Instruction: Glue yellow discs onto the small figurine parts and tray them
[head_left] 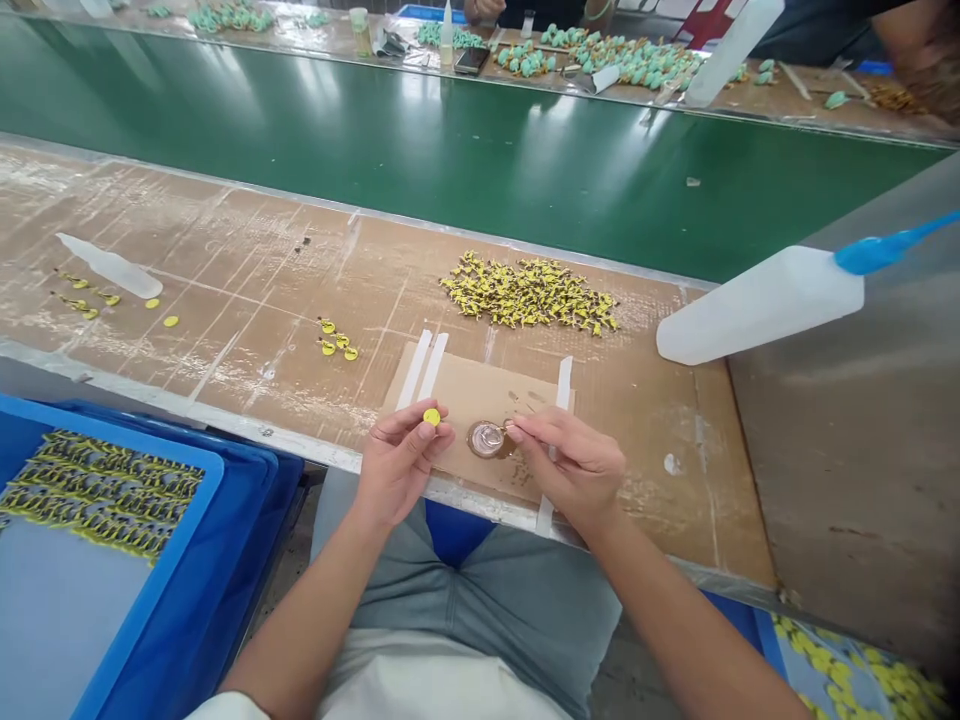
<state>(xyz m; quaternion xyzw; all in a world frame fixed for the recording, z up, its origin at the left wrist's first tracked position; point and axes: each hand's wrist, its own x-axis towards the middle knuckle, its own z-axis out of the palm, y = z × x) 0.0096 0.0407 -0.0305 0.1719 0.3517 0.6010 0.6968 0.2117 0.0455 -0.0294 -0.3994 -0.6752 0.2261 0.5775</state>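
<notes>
My left hand (397, 465) pinches a flat round yellow disc (431, 417), my right hand (570, 465) pinches too, holding what I can't tell, just beside a round metal dish (487, 438)

The camera is worn on the person's head and it looks forward and down. The left hand (400, 467) and the right hand (571, 470) appear close to it, at lower middle of the frame, while the green conveyor belt (465, 160) and the far workbench (795, 100) lie farther away, along the top.
</notes>
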